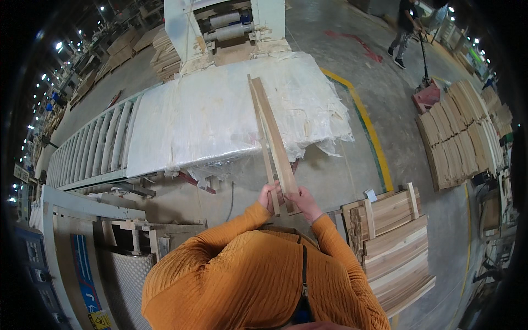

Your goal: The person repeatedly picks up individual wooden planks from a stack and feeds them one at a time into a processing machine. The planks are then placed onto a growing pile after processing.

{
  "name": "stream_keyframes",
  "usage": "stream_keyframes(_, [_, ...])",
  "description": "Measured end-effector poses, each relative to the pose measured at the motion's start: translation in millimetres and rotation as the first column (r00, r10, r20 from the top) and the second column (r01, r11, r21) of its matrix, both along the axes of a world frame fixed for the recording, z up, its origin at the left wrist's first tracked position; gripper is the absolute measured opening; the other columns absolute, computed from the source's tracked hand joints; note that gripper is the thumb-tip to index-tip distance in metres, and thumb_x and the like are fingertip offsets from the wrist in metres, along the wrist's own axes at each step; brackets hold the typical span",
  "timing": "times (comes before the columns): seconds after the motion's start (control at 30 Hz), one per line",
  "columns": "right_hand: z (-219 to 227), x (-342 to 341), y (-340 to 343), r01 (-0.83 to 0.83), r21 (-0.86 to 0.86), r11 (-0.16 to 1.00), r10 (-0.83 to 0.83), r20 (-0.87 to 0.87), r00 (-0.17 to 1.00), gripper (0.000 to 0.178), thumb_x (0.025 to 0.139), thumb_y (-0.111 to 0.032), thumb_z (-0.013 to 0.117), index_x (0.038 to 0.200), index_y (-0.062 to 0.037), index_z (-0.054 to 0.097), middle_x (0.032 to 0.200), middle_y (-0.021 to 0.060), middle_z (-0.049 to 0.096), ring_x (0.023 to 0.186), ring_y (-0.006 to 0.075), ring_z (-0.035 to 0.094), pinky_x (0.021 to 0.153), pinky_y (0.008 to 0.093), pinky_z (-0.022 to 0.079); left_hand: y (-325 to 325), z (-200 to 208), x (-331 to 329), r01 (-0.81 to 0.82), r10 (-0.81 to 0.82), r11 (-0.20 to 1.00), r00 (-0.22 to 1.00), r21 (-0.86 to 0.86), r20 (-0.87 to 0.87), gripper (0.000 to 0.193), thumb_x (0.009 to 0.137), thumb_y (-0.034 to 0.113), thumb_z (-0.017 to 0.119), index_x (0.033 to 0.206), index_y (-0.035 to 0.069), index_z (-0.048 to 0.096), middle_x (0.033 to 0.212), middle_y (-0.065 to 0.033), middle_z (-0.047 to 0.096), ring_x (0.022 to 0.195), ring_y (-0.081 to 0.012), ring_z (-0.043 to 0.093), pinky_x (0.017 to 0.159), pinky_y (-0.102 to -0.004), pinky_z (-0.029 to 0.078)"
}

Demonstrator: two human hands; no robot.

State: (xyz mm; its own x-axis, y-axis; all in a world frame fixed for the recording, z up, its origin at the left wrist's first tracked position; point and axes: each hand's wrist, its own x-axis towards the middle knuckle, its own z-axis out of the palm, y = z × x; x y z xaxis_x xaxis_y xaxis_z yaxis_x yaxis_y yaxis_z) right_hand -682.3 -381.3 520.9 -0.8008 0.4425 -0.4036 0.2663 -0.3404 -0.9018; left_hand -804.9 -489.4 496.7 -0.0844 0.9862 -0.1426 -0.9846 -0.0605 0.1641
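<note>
White sheeting (201, 118) is lying toward twelve o'clock; left hand (268, 198) and right hand (305, 203) are clamping fingers around wooden strips (273, 132).

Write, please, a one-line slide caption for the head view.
Bare left hand and right hand hold long, narrow, light-brown wooden strips extending over a white, plastic-covered table.

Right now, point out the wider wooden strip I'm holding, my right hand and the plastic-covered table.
Wider wooden strip (274, 137): head view, middle of its long face.
Right hand (306, 203): head view, back of the hand.
Plastic-covered table (203, 115): head view, bare plastic left of the strip.
</note>
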Motion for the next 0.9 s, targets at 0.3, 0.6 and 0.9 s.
stream_keyframes(0.3, [-2, 24, -35, 0.087, 0.612, 0.786, 0.068, -0.226, 0.972, 0.044, 0.082, -0.022, 0.056, 0.118, -0.0022, 0.041, 0.094, 0.0179, 0.056, 0.088, 0.0233, 0.057, 0.076, 0.0326, 0.044, 1, -12, 41, -0.01, -0.16, 0.907, 0.917, -0.422, -0.365, 0.051, 0.084, 0.046, 0.041, 0.121, 0.011, 0.042, 0.107, -0.0099, 0.055, 0.098, -0.0248, 0.054, 0.08, -0.0377, 0.046])
stream_keyframes(0.6, [0, 111, -40, 0.07, 0.608, 0.791, -0.027, -0.079, 0.996, 0.049, 0.077, -0.016, 0.057, 0.121, -0.0053, 0.039, 0.1, 0.0218, 0.055, 0.092, 0.0353, 0.056, 0.076, 0.0386, 0.045, 62, -15, -6, -0.184, -0.108, 0.808, 0.888, -0.559, -0.447, 0.055, 0.08, 0.057, 0.05, 0.105, 0.008, 0.054, 0.097, -0.0132, 0.06, 0.083, -0.0236, 0.059, 0.068, -0.0391, 0.049])
stream_keyframes(0.9, [-8, 235, -54, 0.153, 0.73, 0.666, -0.391, 0.166, 0.905, 0.036, 0.079, -0.022, 0.059, 0.108, -0.0048, 0.045, 0.094, 0.0144, 0.056, 0.085, 0.0336, 0.055, 0.071, 0.0412, 0.046, 135, -7, 96, -0.176, -0.072, 0.869, 0.88, -0.462, -0.469, 0.036, 0.079, 0.024, 0.061, 0.101, 0.004, 0.042, 0.085, -0.01, 0.054, 0.073, -0.0241, 0.055, 0.066, -0.0362, 0.049])
